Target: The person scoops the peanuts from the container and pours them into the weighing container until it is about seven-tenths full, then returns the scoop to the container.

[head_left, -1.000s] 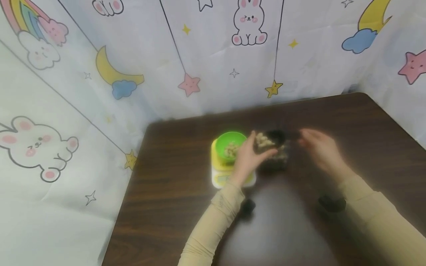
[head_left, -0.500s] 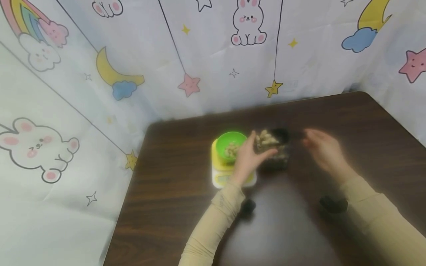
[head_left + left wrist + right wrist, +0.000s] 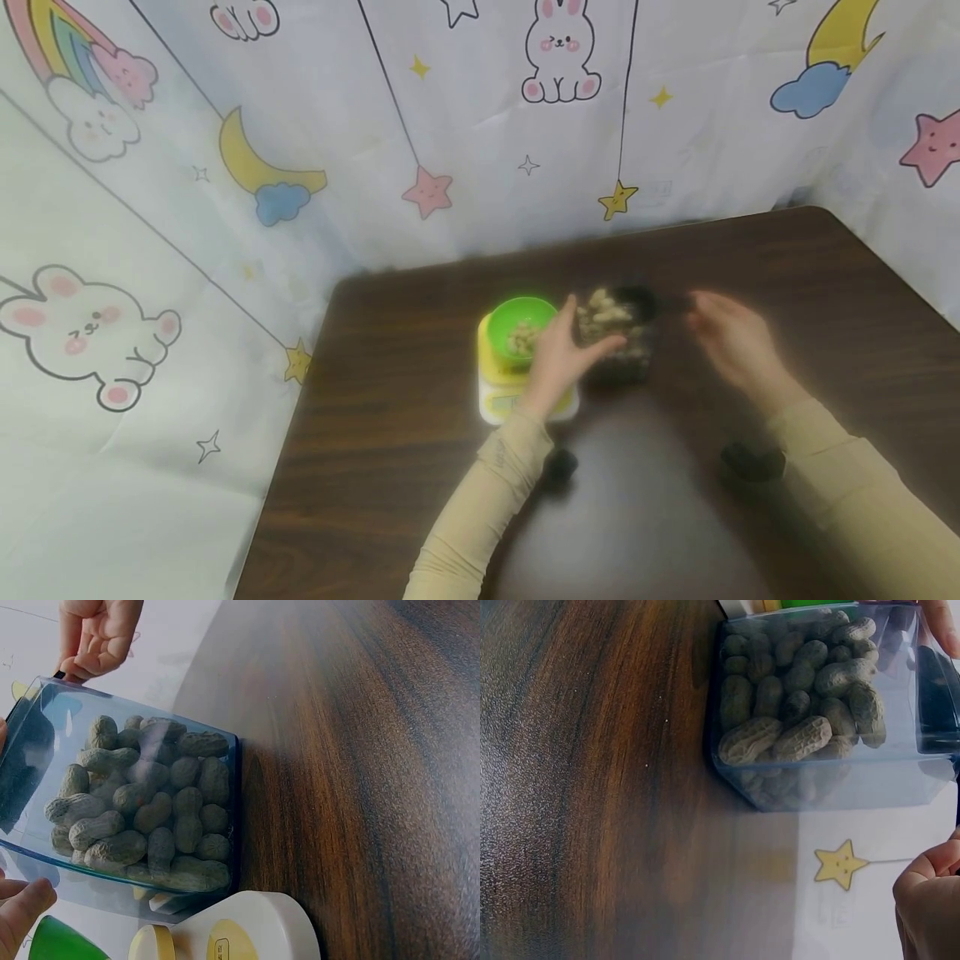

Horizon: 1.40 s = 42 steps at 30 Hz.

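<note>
My left hand (image 3: 557,360) holds a clear plastic box (image 3: 225,780) at its left side, thumb across the near face. Unshelled peanuts (image 3: 150,802) fill the lower part of the box. With my right hand (image 3: 731,337) I grip the thin dark handle of a black scoop (image 3: 936,694), whose head is inside the box's open top. The head view blurs this area. Just left of the box, a green bowl (image 3: 517,310) with some peanuts in it sits on a yellow and white kitchen scale (image 3: 491,412), partly behind my left hand.
All of this stands on a dark wood-grain table (image 3: 360,400). A white curtain (image 3: 480,125) printed with rabbits, stars and moons hangs along the back and left. Dark blurred patches lie beneath both forearms.
My right hand has shifted slightly right, and the black scoop's head has moved right and back within the box. The left hand stays in place on the box.
</note>
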Each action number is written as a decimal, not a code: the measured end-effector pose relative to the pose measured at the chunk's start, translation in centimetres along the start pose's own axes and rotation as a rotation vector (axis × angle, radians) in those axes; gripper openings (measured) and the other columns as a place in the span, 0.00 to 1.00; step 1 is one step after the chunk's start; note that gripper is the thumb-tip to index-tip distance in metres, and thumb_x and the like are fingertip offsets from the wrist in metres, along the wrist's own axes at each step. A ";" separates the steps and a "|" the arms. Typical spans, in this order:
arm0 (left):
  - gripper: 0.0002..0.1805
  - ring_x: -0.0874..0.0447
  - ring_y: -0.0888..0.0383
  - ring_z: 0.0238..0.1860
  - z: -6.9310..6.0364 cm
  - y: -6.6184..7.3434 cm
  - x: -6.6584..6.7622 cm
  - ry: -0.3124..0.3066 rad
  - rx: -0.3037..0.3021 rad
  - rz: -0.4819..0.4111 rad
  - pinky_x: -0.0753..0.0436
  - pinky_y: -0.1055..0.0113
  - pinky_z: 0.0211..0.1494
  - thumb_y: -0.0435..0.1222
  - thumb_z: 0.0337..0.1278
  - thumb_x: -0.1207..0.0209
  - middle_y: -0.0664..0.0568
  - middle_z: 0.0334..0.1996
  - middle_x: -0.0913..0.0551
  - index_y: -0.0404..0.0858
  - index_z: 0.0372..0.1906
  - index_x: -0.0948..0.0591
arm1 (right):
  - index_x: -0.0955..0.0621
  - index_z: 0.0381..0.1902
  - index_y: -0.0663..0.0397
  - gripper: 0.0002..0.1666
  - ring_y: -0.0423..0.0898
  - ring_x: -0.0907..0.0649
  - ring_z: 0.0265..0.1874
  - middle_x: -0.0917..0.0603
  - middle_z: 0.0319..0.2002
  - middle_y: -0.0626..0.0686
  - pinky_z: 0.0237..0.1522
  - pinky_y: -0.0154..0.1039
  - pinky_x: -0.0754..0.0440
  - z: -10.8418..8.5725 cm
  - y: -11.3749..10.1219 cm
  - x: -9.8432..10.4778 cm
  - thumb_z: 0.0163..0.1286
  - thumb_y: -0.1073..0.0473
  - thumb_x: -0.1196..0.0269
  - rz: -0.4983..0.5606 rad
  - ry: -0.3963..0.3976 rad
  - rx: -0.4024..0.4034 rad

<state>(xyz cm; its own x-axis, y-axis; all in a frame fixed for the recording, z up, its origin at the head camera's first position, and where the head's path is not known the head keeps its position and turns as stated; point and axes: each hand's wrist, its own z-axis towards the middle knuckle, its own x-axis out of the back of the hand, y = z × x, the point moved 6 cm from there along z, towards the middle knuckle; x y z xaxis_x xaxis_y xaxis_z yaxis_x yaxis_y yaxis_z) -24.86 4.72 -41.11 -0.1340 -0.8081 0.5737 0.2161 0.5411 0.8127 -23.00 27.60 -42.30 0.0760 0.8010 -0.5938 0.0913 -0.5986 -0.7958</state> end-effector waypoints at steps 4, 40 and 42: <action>0.57 0.41 0.53 0.71 0.0 0.0 0.0 0.005 0.002 0.005 0.37 0.55 0.72 0.67 0.36 0.38 0.50 0.71 0.41 0.50 0.72 0.48 | 0.20 0.40 0.52 0.09 0.38 0.20 0.32 0.20 0.38 0.44 0.40 0.27 0.18 0.0 -0.1 -0.1 0.69 0.66 0.47 0.021 -0.008 -0.003; 0.59 0.44 0.51 0.72 0.4 -0.8 6.6 0.133 0.045 0.030 0.36 0.49 0.71 0.67 0.35 0.37 0.50 0.73 0.46 0.50 0.73 0.49 | 0.18 0.37 0.51 0.06 0.37 0.20 0.33 0.18 0.37 0.42 0.41 0.24 0.19 1.6 -1.8 -6.8 0.66 0.63 0.41 -0.021 -0.062 -0.057; 0.58 0.42 0.50 0.71 0.2 -1.3 6.8 0.154 0.041 0.045 0.35 0.49 0.70 0.66 0.36 0.36 0.49 0.72 0.45 0.49 0.73 0.48 | 0.19 0.37 0.50 0.05 0.37 0.20 0.33 0.18 0.37 0.42 0.41 0.24 0.19 1.7 -1.5 -7.2 0.65 0.62 0.41 -0.048 -0.065 -0.066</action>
<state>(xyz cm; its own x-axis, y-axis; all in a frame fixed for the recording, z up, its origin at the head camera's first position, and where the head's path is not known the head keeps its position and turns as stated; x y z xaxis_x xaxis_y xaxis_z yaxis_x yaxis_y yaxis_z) -26.25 -1.44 -38.20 0.0250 -0.8074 0.5894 0.1783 0.5837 0.7921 -25.40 22.74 -37.06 0.0059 0.8260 -0.5636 0.1582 -0.5573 -0.8151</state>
